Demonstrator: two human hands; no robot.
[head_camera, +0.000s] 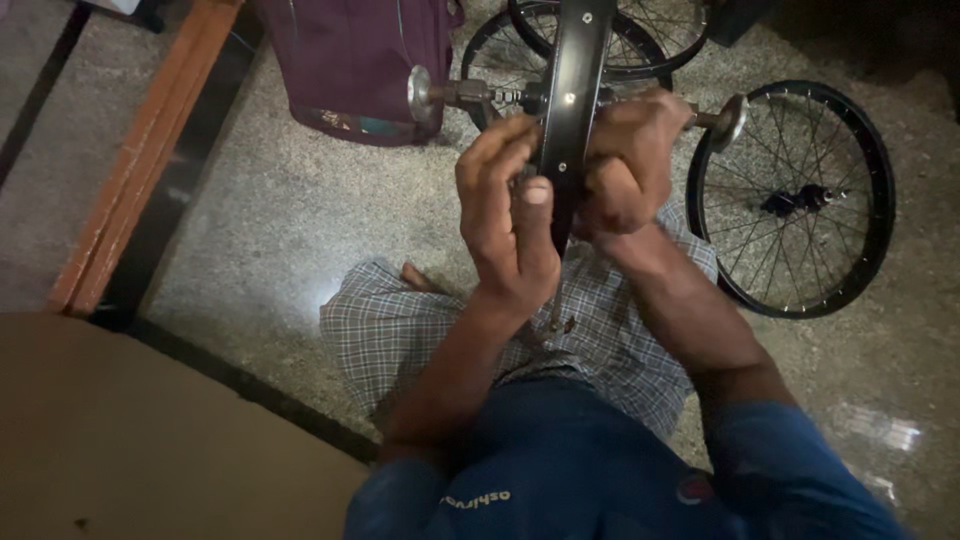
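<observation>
Because the black wheel rim (572, 90) is seen edge-on and runs off the far edge, its spokes are hard to make out. It stands upright at centre, its axle (455, 95) sticking out to either side. The left hand (510, 215) clasps the rim's near edge with fingers curled shut on it; the right hand (625, 160) grips it from the right. 1 spoked wheel (795, 200) lies flat on the speckled floor (280, 220) at right, a purple bag (355, 55) far left.

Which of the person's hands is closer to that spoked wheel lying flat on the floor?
The right hand. It grips the upright black rim on the side facing the floor wheel; the left hand holds the rim's far side.
</observation>
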